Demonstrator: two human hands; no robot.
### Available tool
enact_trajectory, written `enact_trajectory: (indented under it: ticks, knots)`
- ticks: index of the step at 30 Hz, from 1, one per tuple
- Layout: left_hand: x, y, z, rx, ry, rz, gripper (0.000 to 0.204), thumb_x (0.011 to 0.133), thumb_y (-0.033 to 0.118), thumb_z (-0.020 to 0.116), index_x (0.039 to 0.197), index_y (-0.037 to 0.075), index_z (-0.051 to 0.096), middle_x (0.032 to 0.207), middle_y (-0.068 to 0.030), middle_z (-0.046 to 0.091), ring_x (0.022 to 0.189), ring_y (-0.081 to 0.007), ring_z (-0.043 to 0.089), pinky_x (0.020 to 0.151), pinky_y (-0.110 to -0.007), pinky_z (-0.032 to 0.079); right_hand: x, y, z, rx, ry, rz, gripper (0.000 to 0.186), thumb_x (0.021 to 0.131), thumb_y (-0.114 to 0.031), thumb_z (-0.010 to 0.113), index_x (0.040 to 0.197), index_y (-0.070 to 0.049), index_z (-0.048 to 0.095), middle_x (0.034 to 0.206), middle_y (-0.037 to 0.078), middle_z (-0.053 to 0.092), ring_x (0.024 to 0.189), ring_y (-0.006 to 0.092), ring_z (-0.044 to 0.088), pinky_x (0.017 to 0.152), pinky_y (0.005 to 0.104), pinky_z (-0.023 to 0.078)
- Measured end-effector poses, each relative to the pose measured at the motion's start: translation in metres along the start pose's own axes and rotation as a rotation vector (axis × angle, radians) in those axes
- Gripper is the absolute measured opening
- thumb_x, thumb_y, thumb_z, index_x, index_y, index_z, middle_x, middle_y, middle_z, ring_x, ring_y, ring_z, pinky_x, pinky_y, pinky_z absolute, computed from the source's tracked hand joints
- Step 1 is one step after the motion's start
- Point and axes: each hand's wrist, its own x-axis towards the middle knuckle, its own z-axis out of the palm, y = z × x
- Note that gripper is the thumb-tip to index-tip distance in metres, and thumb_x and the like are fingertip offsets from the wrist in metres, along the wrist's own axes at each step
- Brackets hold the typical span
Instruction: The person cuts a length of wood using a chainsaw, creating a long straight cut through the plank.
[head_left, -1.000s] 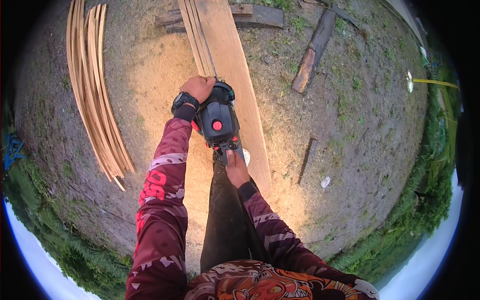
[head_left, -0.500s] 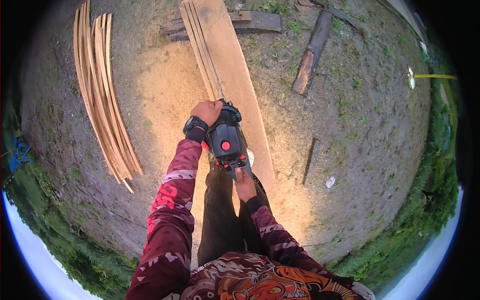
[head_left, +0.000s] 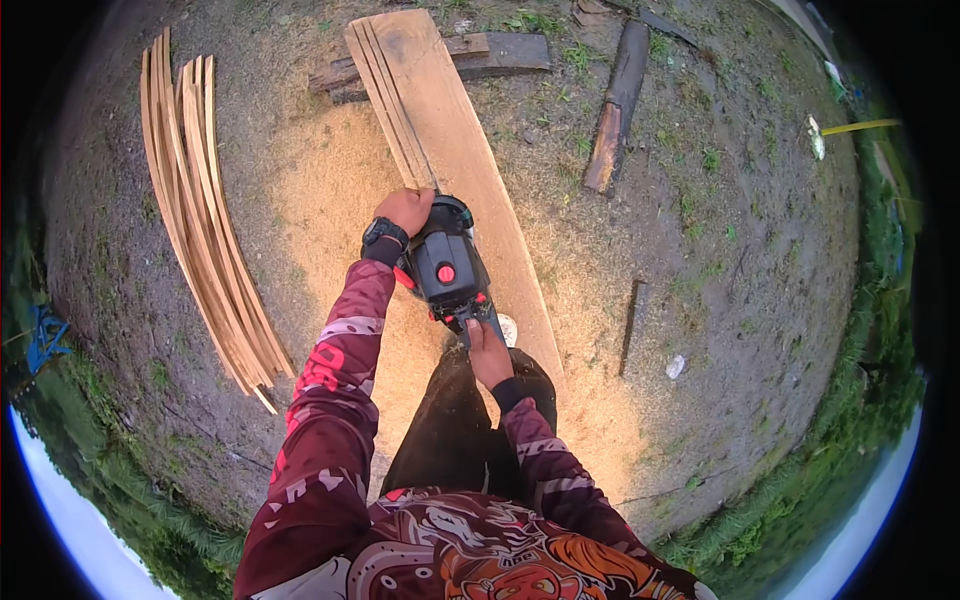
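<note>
My left hand (head_left: 405, 209) is closed on the front handle of a black chainsaw (head_left: 450, 258) with red parts, near the middle of the view. My right hand (head_left: 486, 350) grips its rear handle, lower down, nearer my body. The saw's thin bar reaches forward along the left part of a long pale plank (head_left: 495, 260), where several straight parallel cuts run lengthwise. The plank's far end rests across dark timber pieces (head_left: 510, 55). A pale round object, partly hidden, shows beside the rear of the saw.
Several curved-looking loose wooden strips (head_left: 210, 240) lie at the left on dirt. A charred log (head_left: 620, 110) and a narrow dark piece (head_left: 633, 325) lie at the right. Pale sawdust (head_left: 330, 170) surrounds the plank. A yellow pole (head_left: 860, 126) and grass are at the right edge.
Compared with a second ago, the chainsaw and both hands sit further back along the plank, toward my body. The view has shifted slightly; both grips are unchanged.
</note>
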Motion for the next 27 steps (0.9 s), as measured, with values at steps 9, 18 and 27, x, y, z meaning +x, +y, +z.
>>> enact_trajectory:
  ticks: [9,18,27]
  knots:
    - [0.015,-0.013,-0.011,-0.044,0.074,0.032,0.056,0.093,0.046,0.043,0.088,-0.002,0.071,0.090,-0.0310,0.067,0.091,-0.0497,0.065,0.085,-0.052,0.052,0.019,-0.007,0.019,0.000,0.113,-0.077,0.053,0.106,-0.047,0.038,0.125,-0.002,0.058,0.107,0.034,0.065,0.107,0.0537,0.059,0.091,0.0575,0.045]
    - [-0.027,-0.016,0.006,0.017,-0.006,0.050,0.056,0.094,0.046,0.040,0.097,0.002,0.074,0.098,-0.0278,0.070,0.097,-0.0471,0.067,0.090,-0.052,0.053,-0.035,-0.003,0.004,-0.058,0.038,0.022,0.051,0.106,-0.047,0.038,0.126,-0.003,0.057,0.109,0.034,0.065,0.108,0.0541,0.058,0.092,0.0568,0.045]
    - [-0.069,0.002,0.020,-0.027,-0.032,-0.017,0.053,0.094,0.043,0.039,0.094,0.003,0.074,0.097,-0.0271,0.070,0.095,-0.0470,0.067,0.088,-0.054,0.052,-0.059,0.038,-0.005,-0.085,0.069,0.006,0.057,0.106,-0.050,0.038,0.122,0.001,0.060,0.110,0.031,0.067,0.109,0.0484,0.061,0.091,0.0503,0.048]
